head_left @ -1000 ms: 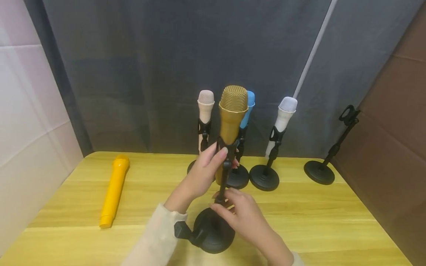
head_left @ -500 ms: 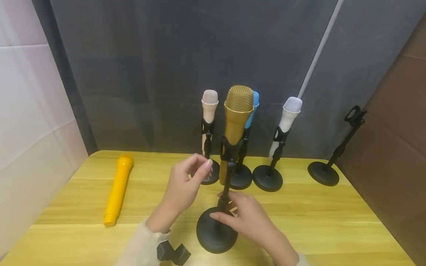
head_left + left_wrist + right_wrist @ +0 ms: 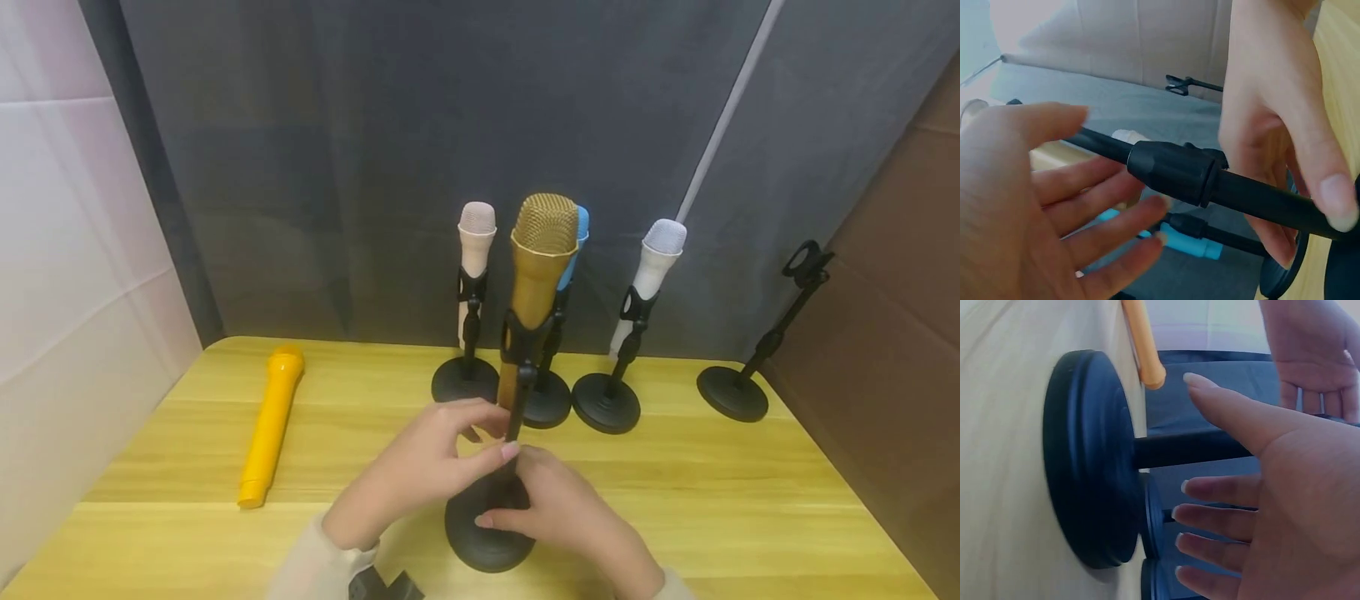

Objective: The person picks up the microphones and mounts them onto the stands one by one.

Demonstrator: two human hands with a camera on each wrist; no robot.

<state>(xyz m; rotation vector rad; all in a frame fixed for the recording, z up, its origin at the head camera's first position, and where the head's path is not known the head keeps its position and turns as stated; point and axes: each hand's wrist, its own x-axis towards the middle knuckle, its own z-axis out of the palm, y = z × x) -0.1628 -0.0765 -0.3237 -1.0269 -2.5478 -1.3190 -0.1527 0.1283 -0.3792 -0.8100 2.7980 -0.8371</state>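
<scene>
Nearest us, our right hand (image 3: 566, 508) and left hand (image 3: 423, 458) are released, fingers loosely spread about the pole of the black stand (image 3: 487, 550). It stands upright on the table (image 3: 150, 533), clipping the gold mic (image 3: 540, 250). The yellow mic (image 3: 270, 429) lies leftward; behind, we see the pink (image 3: 476, 242), blue (image 3: 582, 223) and white (image 3: 652, 265) mics on stands.

Rough-looking mesh (image 3: 547, 223) is seen on the gold mic (image 3: 534, 287), kinda matt finish on its stand base (image 3: 486, 542). Wood grain's shown across the tabletop (image 3: 720, 500).
</scene>
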